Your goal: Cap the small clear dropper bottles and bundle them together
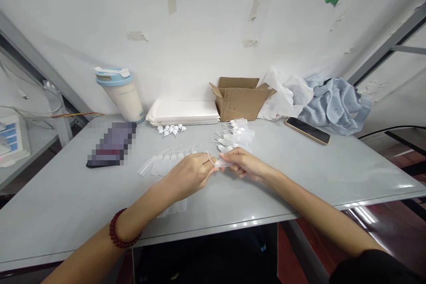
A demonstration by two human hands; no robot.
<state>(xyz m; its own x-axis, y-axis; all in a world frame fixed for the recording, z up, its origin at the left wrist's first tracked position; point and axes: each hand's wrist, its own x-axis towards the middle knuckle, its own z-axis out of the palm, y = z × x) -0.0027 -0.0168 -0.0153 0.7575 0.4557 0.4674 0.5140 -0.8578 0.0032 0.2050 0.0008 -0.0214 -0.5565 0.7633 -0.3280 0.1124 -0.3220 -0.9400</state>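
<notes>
Near the middle of the table, both my hands meet on a small translucent plastic bottle (223,163) lying sideways. My right hand (244,162) is closed round its body. My left hand (193,173) pinches at its neck end, where a thin white strap loops up; a thin dark sliver shows by those fingers, too small to name. Behind my left hand, similar bottles (161,165) with thin straps lie in a row, partly covered by it. More translucent pieces (179,205) show below that forearm. Beyond my right hand lies a pile of strapped bottles (238,135).
Several small white caps (171,130) lie before a stack of white sheets (186,112). An open cardboard box (241,102), white plastic bag (282,93) and blue cloth (336,102) line the back. A tumbler (121,95), blurred dark item (113,144) and phone (308,130) stand or lie around.
</notes>
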